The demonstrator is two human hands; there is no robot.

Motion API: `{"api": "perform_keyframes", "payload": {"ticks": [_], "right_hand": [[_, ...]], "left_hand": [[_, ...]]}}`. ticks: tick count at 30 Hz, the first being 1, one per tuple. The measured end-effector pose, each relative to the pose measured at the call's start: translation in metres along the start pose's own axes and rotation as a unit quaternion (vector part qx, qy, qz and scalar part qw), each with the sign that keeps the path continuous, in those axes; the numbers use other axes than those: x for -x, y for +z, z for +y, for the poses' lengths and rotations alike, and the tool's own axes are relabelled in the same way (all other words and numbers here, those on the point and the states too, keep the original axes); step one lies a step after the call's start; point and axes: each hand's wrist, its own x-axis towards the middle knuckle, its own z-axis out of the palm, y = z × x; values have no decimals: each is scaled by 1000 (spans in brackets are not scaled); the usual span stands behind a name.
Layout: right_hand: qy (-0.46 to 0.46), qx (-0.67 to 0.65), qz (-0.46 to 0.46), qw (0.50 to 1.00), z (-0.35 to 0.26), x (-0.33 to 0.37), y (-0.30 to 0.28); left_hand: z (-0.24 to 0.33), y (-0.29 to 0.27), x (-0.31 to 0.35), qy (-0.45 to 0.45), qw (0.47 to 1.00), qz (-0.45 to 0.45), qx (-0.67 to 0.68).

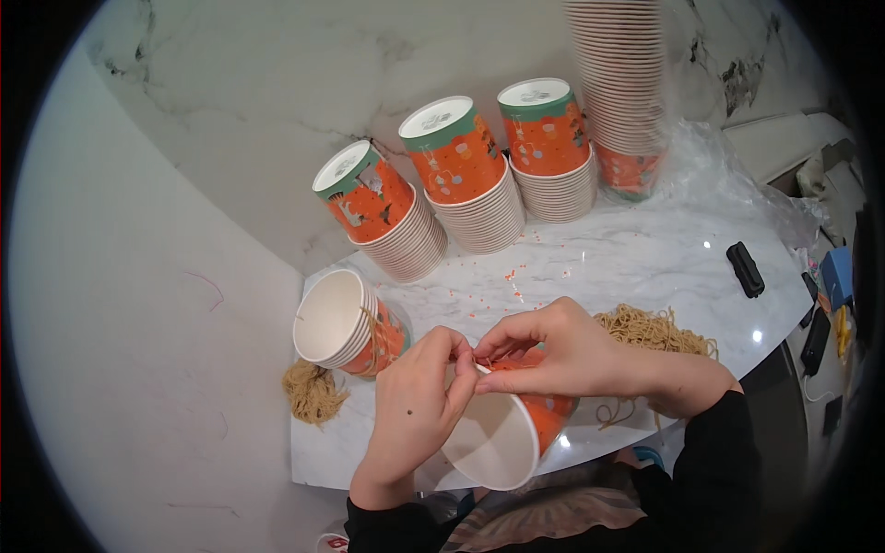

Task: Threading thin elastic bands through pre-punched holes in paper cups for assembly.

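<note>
A paper bucket [498,441], orange outside and white inside, lies tilted at the table's front edge with its mouth toward me. My left hand [410,405] is closed at the bucket's upper rim, thumb and fingers pinched together. Across from it, my right hand [558,355] pinches the same rim, its thumb along the edge. The fingertips of both hands nearly meet, and anything small between them is hidden. Left of my hands stands a short nested stack of such buckets [334,318], with tan string [371,336] hanging over its rim.
Tan string lies in a bundle [313,392] at left and a loose heap [654,332] beyond my right forearm. Upside-down bucket stacks [479,217] line the wall, beside a tall stack [618,83] in clear plastic. Orange scraps [513,276] and a black object [745,269] lie on the marbled table.
</note>
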Motion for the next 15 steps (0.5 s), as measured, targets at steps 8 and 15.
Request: {"api": "perform_keyframes", "payload": {"ticks": [8, 15], "right_hand": [[6, 83, 12, 996, 15, -1, -3], [-12, 121, -50, 991, 18, -1, -2]], "left_hand": [[-6, 0, -9, -54, 995, -63, 64], [-59, 15, -28, -94, 886, -289, 351]]}}
